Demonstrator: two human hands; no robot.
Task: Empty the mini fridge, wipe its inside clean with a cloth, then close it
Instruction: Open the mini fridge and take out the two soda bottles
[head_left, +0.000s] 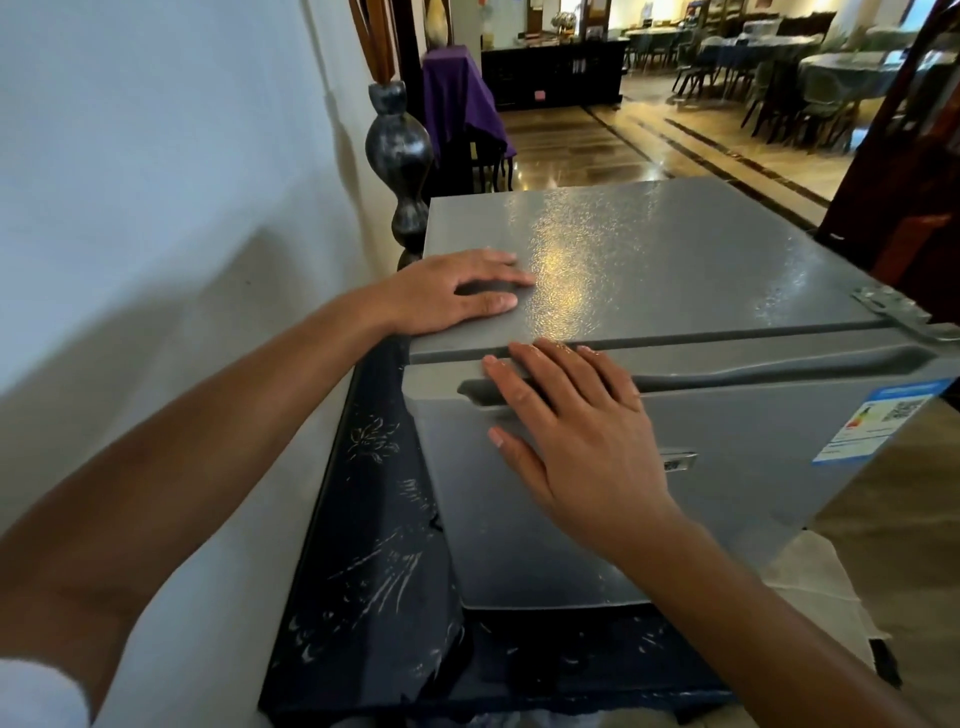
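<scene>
left: wall (156, 182), close | ahead: fridge door (597, 519), closed | right: open floor (893, 499)

Dark patterned cloth (363, 571) under foreground, black curvy vase (399, 150) by white wall (156, 182), purple-draped table (457, 98), dining chairs (810, 109) beyond

Two bare forearms reach in from the lower edge, the left hand (457, 291) and the right hand (571, 431) both without rings, watch or gloves. A white sleeve (36, 696) covers the left upper arm. Short, unpainted nails tip the fingers (498, 364)
</scene>
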